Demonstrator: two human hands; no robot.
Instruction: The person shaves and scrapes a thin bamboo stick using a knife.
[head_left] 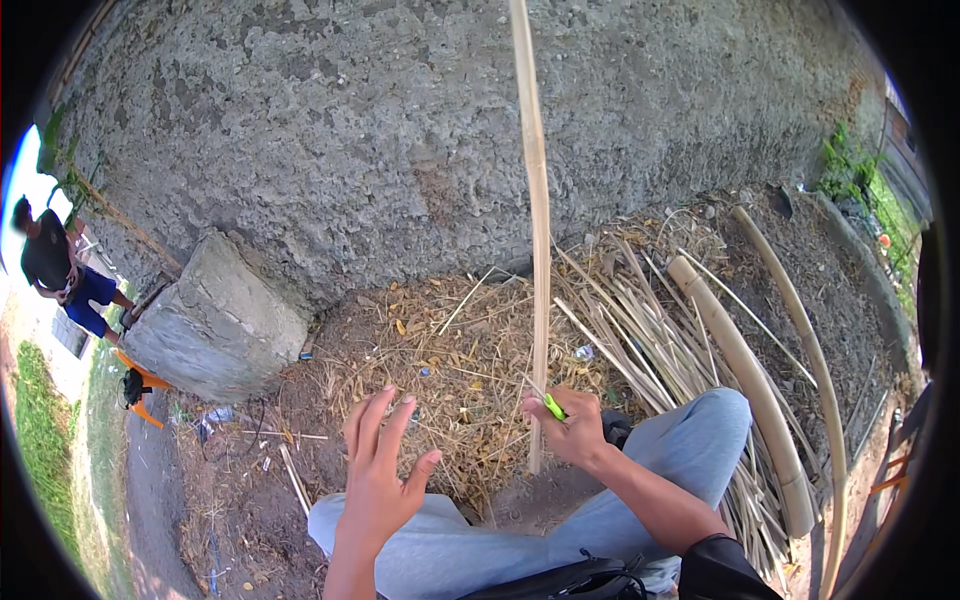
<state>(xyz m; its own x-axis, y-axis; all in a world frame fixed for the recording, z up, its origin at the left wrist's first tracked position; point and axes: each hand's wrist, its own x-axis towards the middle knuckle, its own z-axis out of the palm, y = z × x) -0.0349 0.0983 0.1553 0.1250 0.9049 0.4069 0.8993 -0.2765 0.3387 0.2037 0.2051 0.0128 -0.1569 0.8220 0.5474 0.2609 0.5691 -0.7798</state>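
Note:
My left hand (383,465) is raised over my left thigh, its fingers spread and nothing in them. In my right hand (570,430) is a small knife (553,406) with a bright green handle; its thin blade points up and to the left. A long, pale bamboo strip (537,220) stands nearly upright just left of that hand, running from the top of the view down to the ground between my legs. The blade is close to the strip; I cannot tell whether it touches. Whether my right fingers also grip the strip is hidden.
Many split strips (650,340) lie piled at the right, beside a thick bamboo pole (745,390) and a curved pole (800,320). Shavings and dry leaves (440,350) cover the ground. Ahead are a rough wall (400,140) and a concrete block (215,325). A person (55,260) stands far left.

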